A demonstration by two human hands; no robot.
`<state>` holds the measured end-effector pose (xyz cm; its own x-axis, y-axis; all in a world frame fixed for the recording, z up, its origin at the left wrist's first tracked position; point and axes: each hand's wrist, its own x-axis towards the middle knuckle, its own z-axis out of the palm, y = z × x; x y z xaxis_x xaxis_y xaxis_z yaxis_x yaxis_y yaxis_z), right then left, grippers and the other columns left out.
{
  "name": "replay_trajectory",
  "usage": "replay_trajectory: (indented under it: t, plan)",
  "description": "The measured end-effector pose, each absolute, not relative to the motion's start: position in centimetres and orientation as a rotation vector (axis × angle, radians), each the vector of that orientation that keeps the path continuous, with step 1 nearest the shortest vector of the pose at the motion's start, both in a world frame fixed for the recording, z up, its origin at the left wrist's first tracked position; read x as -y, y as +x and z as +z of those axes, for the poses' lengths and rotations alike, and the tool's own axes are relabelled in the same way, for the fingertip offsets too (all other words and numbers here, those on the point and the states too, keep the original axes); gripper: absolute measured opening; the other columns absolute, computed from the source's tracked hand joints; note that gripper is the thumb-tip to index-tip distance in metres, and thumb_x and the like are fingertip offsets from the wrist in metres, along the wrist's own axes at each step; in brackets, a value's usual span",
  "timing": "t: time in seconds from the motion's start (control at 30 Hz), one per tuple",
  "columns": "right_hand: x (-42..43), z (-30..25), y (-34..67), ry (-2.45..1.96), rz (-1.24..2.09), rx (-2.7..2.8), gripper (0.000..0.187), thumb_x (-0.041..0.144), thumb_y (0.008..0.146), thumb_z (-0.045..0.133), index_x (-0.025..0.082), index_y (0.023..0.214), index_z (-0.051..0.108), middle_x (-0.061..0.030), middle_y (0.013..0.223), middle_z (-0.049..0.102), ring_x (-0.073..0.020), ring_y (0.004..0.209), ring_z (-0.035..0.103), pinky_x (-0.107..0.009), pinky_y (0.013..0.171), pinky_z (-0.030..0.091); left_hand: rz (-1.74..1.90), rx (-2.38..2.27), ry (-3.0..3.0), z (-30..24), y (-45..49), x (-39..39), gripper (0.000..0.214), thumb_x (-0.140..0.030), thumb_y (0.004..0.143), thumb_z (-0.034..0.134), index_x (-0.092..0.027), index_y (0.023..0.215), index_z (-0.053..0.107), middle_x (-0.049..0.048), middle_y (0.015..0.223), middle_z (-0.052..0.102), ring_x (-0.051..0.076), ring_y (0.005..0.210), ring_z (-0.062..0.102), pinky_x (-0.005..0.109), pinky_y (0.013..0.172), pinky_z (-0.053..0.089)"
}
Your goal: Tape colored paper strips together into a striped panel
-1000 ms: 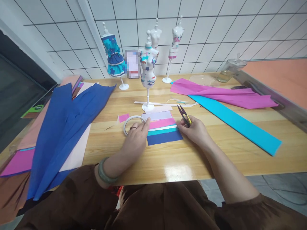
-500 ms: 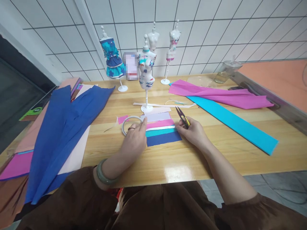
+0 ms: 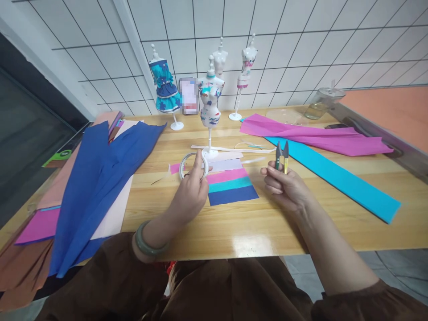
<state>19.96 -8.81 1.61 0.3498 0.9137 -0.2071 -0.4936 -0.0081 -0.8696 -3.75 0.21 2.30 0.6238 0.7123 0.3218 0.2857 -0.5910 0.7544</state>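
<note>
My left hand grips a white tape roll and holds it tilted just above the wooden table. My right hand is closed on small thread snips, blades pointing up. Between the hands lies a small stack of paper strips: pale lilac, pink, teal and dark blue. A small pink scrap lies behind the roll. A white mannequin stand with a patterned torso rises just beyond the strips.
Large dark blue paper sheets cover the table's left side over pink and peach sheets. A long cyan strip and crumpled magenta paper lie right. More mannequins and a glass jar stand at the tiled wall.
My left hand has picked the tape roll up off the table. My right hand lifted off the strips and turned the snips upright. The white band across the strips is gone.
</note>
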Motion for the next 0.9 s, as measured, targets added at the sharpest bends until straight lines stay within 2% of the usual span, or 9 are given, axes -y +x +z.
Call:
replay_trajectory:
  t: [0.17,0.3,0.5,0.73,0.9]
  plan:
    - [9.0,1.7,20.2,-0.987,1.192,0.407,0.024,0.024,0.065,0.077,0.021,0.077,0.056,0.0034,0.066,0.059,-0.0005,0.038,0.016,-0.015,0.031,0.013,0.783,-0.525,1.701,3.5,-3.9,0.5,0.073,-0.021,0.089,0.043,-0.019,0.146,-0.003,0.0128,0.114,0.063,0.018,0.104,0.056,0.033,0.088,0.040]
    - [9.0,1.4,19.7,-1.038,1.212,0.489,0.020,0.027,0.069,0.074,0.020,0.075,0.057,0.0030,0.064,0.056,-0.0012,0.038,0.017,-0.016,0.032,0.013,0.716,-0.409,1.452,4.0,-3.9,0.8,0.074,-0.021,0.088,0.046,-0.021,0.146,0.001,0.0119,0.108,0.065,0.016,0.085,0.059,0.031,0.077,0.040]
    - [9.2,1.3,18.9,-1.135,1.203,0.570,0.018,0.029,0.072,0.072,0.021,0.077,0.057,0.0038,0.059,0.050,-0.0017,0.038,0.019,-0.018,0.034,0.011,0.711,-0.299,1.261,3.5,-3.5,0.3,0.079,-0.016,0.083,0.048,-0.018,0.146,0.000,0.0126,0.097,0.068,0.010,0.062,0.049,0.031,0.069,0.036]
    - [9.5,1.8,18.1,-1.189,1.220,0.651,0.019,0.032,0.073,0.070,0.021,0.076,0.055,0.0042,0.059,0.045,-0.0031,0.040,0.021,-0.021,0.037,0.012,0.699,-0.292,1.213,3.3,-3.4,0.0,0.079,-0.014,0.079,0.046,-0.020,0.146,0.004,0.0094,0.088,0.069,0.010,0.061,0.048,0.028,0.064,0.032]
    - [9.6,1.8,17.7,-1.250,1.205,0.722,0.022,0.035,0.073,0.070,0.021,0.073,0.054,0.0041,0.059,0.043,-0.0038,0.041,0.019,-0.023,0.038,0.011,0.698,-0.272,1.226,3.2,-3.3,0.0,0.078,-0.012,0.079,0.046,-0.021,0.146,0.006,0.0096,0.091,0.069,0.009,0.059,0.046,0.028,0.065,0.033]
